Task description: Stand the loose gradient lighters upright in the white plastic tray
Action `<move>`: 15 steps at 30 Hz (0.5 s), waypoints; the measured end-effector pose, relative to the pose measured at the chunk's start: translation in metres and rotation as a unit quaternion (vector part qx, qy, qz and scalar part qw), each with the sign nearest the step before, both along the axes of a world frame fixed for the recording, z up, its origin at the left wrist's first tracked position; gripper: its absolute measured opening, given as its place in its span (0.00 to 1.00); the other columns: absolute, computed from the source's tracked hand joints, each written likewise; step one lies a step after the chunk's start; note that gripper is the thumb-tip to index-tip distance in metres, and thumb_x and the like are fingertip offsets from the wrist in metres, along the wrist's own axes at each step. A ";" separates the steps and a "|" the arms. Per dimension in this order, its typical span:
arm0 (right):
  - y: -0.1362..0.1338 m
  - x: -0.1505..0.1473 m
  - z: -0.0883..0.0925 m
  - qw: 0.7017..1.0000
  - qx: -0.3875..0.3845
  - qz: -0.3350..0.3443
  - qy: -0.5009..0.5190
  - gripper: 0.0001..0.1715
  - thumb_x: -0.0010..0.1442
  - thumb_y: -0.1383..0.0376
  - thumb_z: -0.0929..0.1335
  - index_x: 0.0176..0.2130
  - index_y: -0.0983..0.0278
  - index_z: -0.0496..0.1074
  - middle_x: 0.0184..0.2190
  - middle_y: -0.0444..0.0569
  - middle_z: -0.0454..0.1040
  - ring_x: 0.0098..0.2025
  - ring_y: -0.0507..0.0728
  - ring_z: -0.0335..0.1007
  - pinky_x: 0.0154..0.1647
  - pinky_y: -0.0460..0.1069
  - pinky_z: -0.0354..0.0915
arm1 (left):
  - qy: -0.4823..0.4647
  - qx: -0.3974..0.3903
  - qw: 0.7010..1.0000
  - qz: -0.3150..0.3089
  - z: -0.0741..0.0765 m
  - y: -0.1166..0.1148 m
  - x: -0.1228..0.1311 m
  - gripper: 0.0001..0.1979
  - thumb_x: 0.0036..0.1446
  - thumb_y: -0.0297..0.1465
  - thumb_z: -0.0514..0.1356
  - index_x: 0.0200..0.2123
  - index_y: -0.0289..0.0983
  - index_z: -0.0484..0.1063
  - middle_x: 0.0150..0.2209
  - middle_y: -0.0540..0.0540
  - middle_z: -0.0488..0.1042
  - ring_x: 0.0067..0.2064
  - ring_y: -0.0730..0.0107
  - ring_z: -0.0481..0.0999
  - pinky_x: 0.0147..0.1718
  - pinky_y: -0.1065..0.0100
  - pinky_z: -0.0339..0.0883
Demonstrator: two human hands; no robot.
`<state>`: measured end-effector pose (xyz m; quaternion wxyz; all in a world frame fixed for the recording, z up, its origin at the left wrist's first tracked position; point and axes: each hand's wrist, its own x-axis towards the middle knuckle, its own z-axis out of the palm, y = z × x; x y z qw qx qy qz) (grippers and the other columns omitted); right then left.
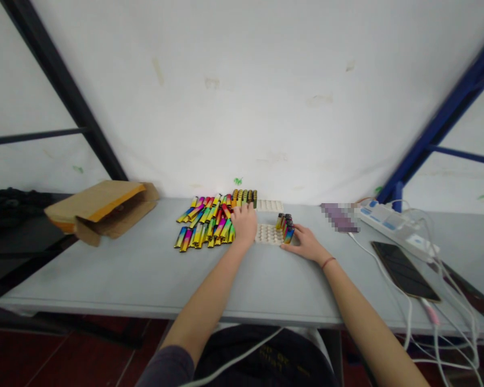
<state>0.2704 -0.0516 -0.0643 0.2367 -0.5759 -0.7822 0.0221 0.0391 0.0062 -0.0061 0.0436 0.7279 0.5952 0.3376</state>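
Observation:
My left hand (pixel 245 223) is at the right edge of a loose pile of shiny multicoloured lighters (pixel 204 232). Its fingers are apart and reach forward; their tips hide what they touch. Beside it lies a white tray (pixel 268 234) with rows of round holes. Several lighters (pixel 288 228) stand upright in the tray's right end. My right hand (pixel 304 243) grips that end, thumb at the near corner and fingers behind the lighters. Farther back, a second white tray (pixel 271 205) has upright lighters (pixel 245 196) packed in its left part.
An open cardboard box (pixel 105 207) lies on the left of the grey table (pixel 145 279). A dark phone (pixel 405 270), a purple blurred device (pixel 339 217), a white power strip (pixel 399 228) and loose cables are on the right. A white wall stands behind.

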 end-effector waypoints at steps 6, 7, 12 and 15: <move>0.001 0.001 -0.001 1.000 -0.001 -0.001 -0.002 0.38 0.58 0.44 0.73 0.57 0.67 0.75 0.59 0.64 0.74 0.60 0.71 0.71 0.63 0.63 0.65 | 0.123 -0.081 0.987 0.069 -0.006 0.011 -0.022 0.20 0.67 0.28 0.50 0.52 0.36 0.79 0.60 0.30 0.72 0.66 0.39 0.58 0.56 0.45 0.56; 0.001 0.001 -0.001 1.000 -0.001 0.000 -0.003 0.38 0.58 0.44 0.73 0.57 0.67 0.75 0.59 0.64 0.74 0.60 0.71 0.71 0.62 0.63 0.66 | 0.126 -0.081 0.987 0.061 -0.008 0.011 -0.021 0.18 0.67 0.30 0.52 0.51 0.36 0.79 0.58 0.31 0.73 0.66 0.38 0.58 0.56 0.44 0.55; 0.003 0.002 -0.003 1.000 0.002 0.001 -0.004 0.38 0.58 0.43 0.72 0.56 0.67 0.75 0.58 0.64 0.74 0.59 0.71 0.71 0.62 0.64 0.66 | 0.051 -0.069 0.996 0.036 -0.013 0.010 -0.015 0.12 0.66 0.29 0.54 0.44 0.37 0.78 0.50 0.32 0.79 0.60 0.43 0.67 0.58 0.44 0.55; 0.004 0.003 -0.004 1.000 0.002 0.000 -0.001 0.38 0.58 0.43 0.73 0.56 0.67 0.75 0.58 0.64 0.74 0.60 0.71 0.71 0.62 0.64 0.66 | -0.130 -0.054 0.990 -0.010 -0.009 0.014 -0.015 0.09 0.66 0.28 0.54 0.41 0.37 0.76 0.44 0.34 0.79 0.53 0.50 0.74 0.55 0.51 0.64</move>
